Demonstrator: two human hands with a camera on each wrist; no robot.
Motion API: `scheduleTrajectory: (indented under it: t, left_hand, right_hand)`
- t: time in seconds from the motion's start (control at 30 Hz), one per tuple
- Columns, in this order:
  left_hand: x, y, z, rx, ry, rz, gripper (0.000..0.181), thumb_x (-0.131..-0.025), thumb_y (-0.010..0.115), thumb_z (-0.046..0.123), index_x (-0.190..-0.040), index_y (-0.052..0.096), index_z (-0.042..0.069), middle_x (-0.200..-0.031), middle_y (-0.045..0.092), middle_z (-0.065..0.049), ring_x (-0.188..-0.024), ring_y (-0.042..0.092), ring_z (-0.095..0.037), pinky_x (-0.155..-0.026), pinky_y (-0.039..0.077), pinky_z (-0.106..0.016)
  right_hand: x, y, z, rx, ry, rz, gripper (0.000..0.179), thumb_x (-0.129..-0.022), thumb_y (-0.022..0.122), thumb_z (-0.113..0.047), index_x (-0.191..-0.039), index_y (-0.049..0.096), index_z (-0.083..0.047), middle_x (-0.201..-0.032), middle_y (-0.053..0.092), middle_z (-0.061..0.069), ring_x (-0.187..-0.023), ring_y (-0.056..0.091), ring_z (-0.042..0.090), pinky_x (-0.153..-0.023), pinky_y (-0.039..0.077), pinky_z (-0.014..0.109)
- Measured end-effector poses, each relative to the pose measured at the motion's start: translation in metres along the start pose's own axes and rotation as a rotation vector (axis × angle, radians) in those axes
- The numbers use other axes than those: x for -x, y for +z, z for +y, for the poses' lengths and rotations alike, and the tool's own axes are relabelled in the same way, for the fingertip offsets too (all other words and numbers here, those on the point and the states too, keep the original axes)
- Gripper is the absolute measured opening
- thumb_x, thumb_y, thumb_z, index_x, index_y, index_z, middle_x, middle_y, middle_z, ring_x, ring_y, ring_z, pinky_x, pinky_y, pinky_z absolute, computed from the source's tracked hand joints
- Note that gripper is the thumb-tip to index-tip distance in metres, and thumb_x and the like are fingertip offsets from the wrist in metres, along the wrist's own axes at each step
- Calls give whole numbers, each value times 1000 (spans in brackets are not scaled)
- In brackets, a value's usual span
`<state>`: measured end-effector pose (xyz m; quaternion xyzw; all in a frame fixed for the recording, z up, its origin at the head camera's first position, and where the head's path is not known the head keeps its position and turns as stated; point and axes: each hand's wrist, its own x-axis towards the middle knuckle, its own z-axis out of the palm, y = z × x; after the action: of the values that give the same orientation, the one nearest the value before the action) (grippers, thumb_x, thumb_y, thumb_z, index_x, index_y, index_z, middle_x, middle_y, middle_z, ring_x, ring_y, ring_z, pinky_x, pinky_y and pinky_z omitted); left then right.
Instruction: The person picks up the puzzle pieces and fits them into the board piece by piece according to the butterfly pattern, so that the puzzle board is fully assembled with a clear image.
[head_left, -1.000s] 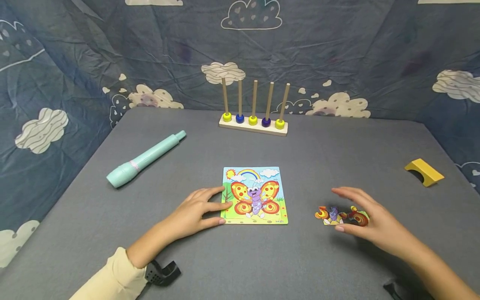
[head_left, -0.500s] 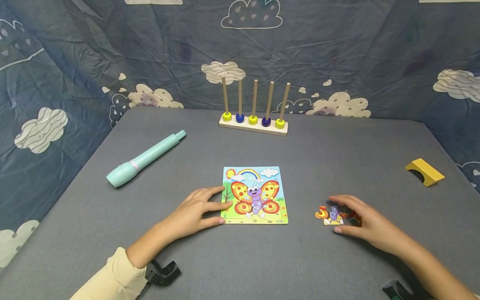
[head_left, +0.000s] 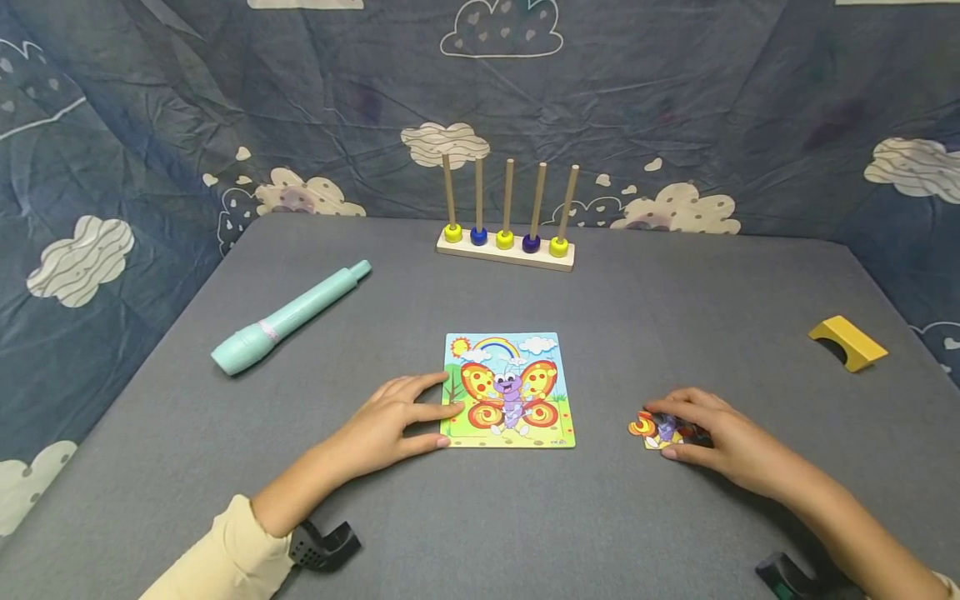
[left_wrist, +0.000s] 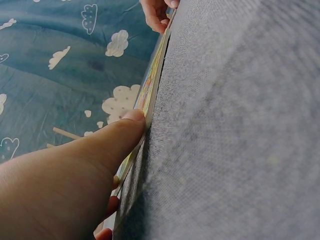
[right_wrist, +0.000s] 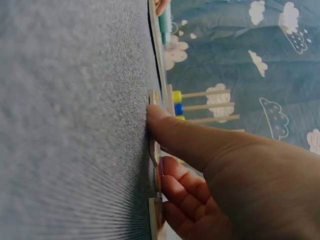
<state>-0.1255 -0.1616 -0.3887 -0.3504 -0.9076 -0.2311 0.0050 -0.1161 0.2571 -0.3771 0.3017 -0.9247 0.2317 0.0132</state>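
A square butterfly puzzle board (head_left: 517, 417) lies flat in the middle of the table in the head view. My left hand (head_left: 393, 421) rests at its left side, fingers spread over the edge; the left wrist view shows the thumb (left_wrist: 132, 120) on the rim. To the right of the board is a small puzzle piece (head_left: 666, 431) with an orange swirl and purple body. My right hand (head_left: 723, 437) pinches it, thumb at the near edge and index finger at the far edge. Another loose piece (right_wrist: 154, 212) shows under the right fingers in the right wrist view.
A wooden stand (head_left: 506, 252) with upright pegs and coloured beads stands at the back. On the left lies a mint-green toy microphone (head_left: 292, 318). A yellow arch block (head_left: 851, 343) is at the far right. Cloud-printed cloth (head_left: 637, 100) hangs behind the table.
My right hand has moved left and lower over the loose pieces, and its thumb and index finger have closed in on the piece with the purple body. The left hand stays still.
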Motion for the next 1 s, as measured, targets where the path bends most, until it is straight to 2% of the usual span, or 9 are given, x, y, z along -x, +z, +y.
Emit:
scheduleTrajectory:
  t: [0.33,0.53,0.63,0.83,1.0]
  left_hand:
    - [0,1,0,-1,-4,-2,44,-82,60,45,-123,57,28,-139,36,-7,-123,33,-26,-100,23,-45]
    - [-1,2,4,4,-27,21,39,-83,61,40,-119,61,27,-136,39,-6,-121,36,-25,-99,24,-44]
    - [-3,4,6,-2,-52,38,36,-83,62,40,-116,63,27,-135,41,-5,-120,37,-24,-99,25,-44]
    - [-9,7,13,-29,-94,89,26,-82,64,38,-105,66,26,-130,45,-6,-118,39,-26,-96,26,-47]
    - [-12,9,16,-24,-86,100,23,-81,66,33,-101,63,24,-126,46,-6,-118,38,-27,-96,25,-49]
  right_hand:
    - [-7,2,-9,41,-35,30,40,-70,77,-26,-107,62,-19,-101,53,-6,-92,47,14,-74,41,35]
    - [-21,0,-33,-11,-35,58,42,-71,77,-22,-109,60,-19,-103,51,-8,-92,48,9,-74,42,29]
    - [-32,1,-49,-63,-63,86,43,-72,76,-21,-111,60,-20,-105,50,-9,-90,48,7,-72,42,26]
    - [-59,21,-76,-125,-147,102,44,-72,76,-22,-113,60,-16,-106,50,-6,-89,46,7,-70,42,27]
    - [-80,42,-88,-116,-183,59,43,-72,76,-24,-112,61,-13,-102,52,-2,-88,46,11,-70,40,28]
